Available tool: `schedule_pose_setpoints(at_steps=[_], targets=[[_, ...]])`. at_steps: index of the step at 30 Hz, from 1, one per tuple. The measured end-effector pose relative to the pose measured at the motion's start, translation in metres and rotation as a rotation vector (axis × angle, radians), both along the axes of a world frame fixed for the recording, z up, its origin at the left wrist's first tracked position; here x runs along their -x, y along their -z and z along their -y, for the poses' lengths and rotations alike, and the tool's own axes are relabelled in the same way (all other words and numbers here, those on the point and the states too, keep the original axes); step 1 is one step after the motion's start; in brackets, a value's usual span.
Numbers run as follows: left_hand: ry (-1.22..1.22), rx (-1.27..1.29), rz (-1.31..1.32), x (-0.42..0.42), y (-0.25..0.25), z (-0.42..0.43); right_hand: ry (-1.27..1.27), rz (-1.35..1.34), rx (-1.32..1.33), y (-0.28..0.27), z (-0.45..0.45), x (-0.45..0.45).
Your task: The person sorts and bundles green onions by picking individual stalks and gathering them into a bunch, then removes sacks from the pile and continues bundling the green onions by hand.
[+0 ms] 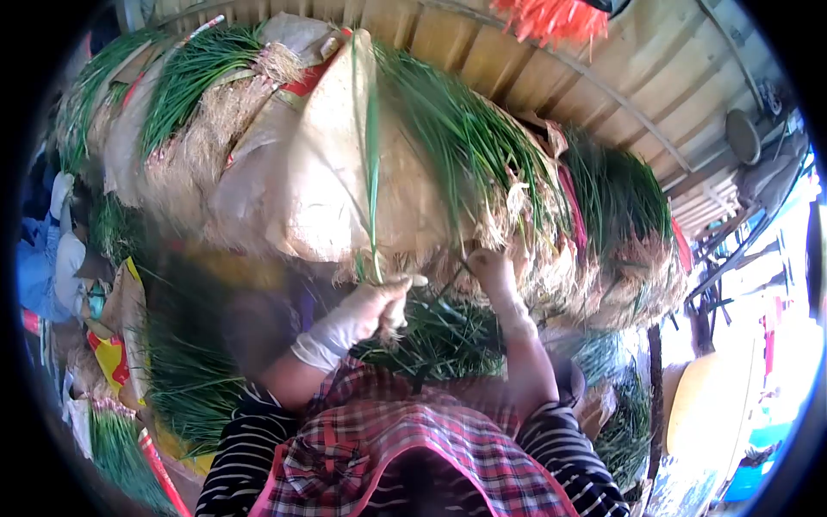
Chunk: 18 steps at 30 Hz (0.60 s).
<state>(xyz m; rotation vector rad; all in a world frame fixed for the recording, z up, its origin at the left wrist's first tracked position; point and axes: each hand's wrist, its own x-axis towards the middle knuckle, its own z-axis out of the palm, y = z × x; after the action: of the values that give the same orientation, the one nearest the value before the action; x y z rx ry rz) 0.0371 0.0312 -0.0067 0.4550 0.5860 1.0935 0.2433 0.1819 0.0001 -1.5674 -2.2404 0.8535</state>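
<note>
My left hand [376, 306], in a pale glove, is closed around a small bunch of green stalks [372, 164]. Their leaves rise upward over a beige sack [323, 172], and roots hang below my fist. Gloved as well, my right hand [494, 271] is pinched at the lower edge of the root pile, touching thin strands; what its fingertips hold is too small to make out. Just above it lie long green leaves [474, 129] with pale, tangled roots [525, 233] pointing toward me.
More green bundles [207, 69] lie at the upper left, and another pile [616, 189] at the right. Loose leaves [448, 336] spread below my hands. A co-worker's gloved hand [69, 258] shows at the far left. Red strands [556, 19] hang at the top.
</note>
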Motion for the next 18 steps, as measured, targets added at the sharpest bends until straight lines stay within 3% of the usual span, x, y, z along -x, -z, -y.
schedule_pose_setpoints(at_steps=[2,3,6,7,9,10,11,12,13,14,16,17,18], targets=[[-0.196,-0.035,-0.469,-0.015,0.006,-0.007,-0.130,-0.254,-0.127,0.003,0.027,0.007],[-0.232,0.010,-0.419,-0.020,0.021,-0.012,-0.174,-0.348,-0.148,-0.003,0.037,0.014],[-0.302,-0.061,-0.376,-0.023,0.027,-0.020,0.047,0.011,-0.147,-0.013,0.027,0.026],[-0.311,-0.067,-0.393,-0.024,0.031,-0.020,-0.134,0.224,-0.065,0.000,0.021,0.025],[-0.335,-0.075,-0.427,-0.022,0.042,-0.017,-0.176,0.110,0.074,0.023,0.028,0.027],[-0.327,0.064,-0.460,-0.023,0.015,-0.009,-0.206,0.056,0.142,0.030,0.036,0.030],[-0.309,0.044,-0.462,-0.024,0.035,-0.012,-0.273,-0.200,0.105,0.032,0.053,0.034],[-0.283,0.024,-0.468,-0.023,0.054,-0.014,-0.537,0.036,0.039,0.060,0.054,0.041],[-0.285,0.135,-0.271,-0.022,0.017,-0.005,-0.608,-0.047,0.052,0.024,0.068,0.046],[-0.303,0.097,-0.265,-0.017,0.019,-0.003,-0.677,-0.130,0.062,-0.013,0.081,0.050],[-0.340,0.024,-0.244,-0.008,0.026,0.002,-0.235,-0.258,0.191,-0.020,0.059,0.056],[-0.343,0.045,-0.267,-0.008,0.014,0.007,-0.200,-0.470,0.190,-0.029,0.054,0.064],[-0.335,0.051,-0.300,-0.011,0.006,0.012,-0.255,-0.437,0.107,-0.023,0.053,0.072]])
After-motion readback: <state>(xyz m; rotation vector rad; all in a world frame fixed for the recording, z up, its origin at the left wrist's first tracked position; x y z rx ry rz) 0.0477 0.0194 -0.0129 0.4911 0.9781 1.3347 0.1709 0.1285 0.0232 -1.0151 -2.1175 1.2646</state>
